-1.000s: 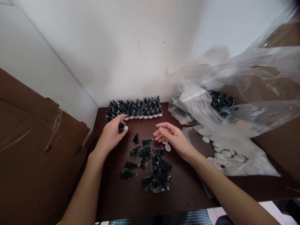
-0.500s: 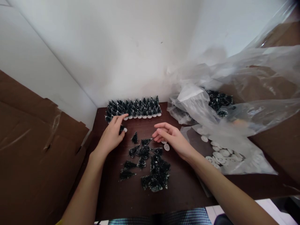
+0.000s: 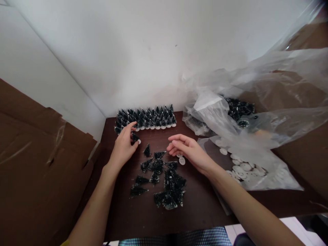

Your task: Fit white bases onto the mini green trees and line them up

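Rows of small dark green trees [image 3: 146, 118] on white round bases stand against the wall at the back of the table. Near their front left end is my left hand [image 3: 124, 143], closed round one small tree [image 3: 134, 137], whose white base shows by the thumb. My right hand [image 3: 188, 150] hovers above the table with its fingers loosely curved apart and nothing visible in them. Just below its fingers lie white discs [image 3: 181, 160]. Several loose trees [image 3: 156, 165] lie between and below the hands, with a denser heap [image 3: 173, 186] nearer the front edge.
On the right, clear plastic bags [image 3: 217, 106] hold more dark trees [image 3: 239, 107] and many white discs [image 3: 246, 169]. A brown cardboard box [image 3: 38, 153] fills the left side, and more cardboard [image 3: 304, 143] stands at the right. The dark table [image 3: 200, 208] ends close in front of the body.
My left hand has shifted slightly, its index finger moving back to the left of the row's front edge; the small tree's base has moved a little right. My right hand has barely moved.
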A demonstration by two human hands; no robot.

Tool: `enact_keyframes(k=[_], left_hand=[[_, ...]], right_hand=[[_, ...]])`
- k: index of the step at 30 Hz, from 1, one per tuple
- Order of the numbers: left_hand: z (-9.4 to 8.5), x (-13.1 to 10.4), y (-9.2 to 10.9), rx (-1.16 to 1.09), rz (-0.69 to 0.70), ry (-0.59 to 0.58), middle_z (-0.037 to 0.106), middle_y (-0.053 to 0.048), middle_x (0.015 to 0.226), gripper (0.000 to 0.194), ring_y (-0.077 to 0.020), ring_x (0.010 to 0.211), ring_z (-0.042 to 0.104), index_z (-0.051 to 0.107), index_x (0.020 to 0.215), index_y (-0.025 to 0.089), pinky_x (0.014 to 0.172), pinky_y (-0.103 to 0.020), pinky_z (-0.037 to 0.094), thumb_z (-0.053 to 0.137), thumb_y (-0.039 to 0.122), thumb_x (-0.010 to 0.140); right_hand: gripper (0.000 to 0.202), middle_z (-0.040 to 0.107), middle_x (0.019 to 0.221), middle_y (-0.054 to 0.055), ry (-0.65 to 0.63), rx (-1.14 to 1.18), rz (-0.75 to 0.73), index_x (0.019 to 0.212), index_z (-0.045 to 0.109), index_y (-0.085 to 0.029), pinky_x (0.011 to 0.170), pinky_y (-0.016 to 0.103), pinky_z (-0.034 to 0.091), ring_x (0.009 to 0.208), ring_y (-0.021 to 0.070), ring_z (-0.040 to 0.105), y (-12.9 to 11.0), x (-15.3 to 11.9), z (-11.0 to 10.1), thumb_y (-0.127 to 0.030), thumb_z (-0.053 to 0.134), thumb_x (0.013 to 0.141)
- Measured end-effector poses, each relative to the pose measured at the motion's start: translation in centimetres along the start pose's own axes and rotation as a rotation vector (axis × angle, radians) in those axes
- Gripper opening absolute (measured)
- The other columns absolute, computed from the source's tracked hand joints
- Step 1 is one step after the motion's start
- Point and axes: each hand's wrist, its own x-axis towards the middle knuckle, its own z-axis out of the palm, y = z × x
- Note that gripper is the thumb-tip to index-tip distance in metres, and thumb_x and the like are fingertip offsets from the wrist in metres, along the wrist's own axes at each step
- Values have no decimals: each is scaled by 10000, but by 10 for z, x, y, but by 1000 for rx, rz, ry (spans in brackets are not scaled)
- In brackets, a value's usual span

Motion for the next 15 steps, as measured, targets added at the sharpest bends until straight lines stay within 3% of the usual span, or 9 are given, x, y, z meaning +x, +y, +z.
enact_keyframes(k=[8, 12, 15], left_hand=[[2, -2, 3, 136, 8, 59, 618, -77, 1263, 662, -252, 1016, 645, 375, 1438, 249, 861, -398, 554, 603, 111, 833], [0, -2, 4, 169, 74, 80, 605, -82, 1277, 642, -267, 1115, 606, 406, 1421, 246, 917, -411, 535, 630, 123, 832], [-1, -1, 8, 112, 140, 194, 559, -114, 1315, 614, -248, 1086, 599, 422, 1420, 216, 877, -375, 545, 653, 209, 851]], right_hand=[[278, 734, 838, 41, -5, 30, 29, 986, 657, -191, 734, 290, 503, 731, 130, 662, -2, -1, 1, -392, 736, 809], [287, 734, 843, 42, -6, 53, 45, 983, 658, -188, 731, 282, 502, 725, 125, 657, -3, -1, 1, -405, 734, 811], [296, 733, 841, 43, -9, 54, 40, 983, 657, -187, 726, 281, 502, 723, 125, 655, -3, 0, 0, -416, 732, 812]])
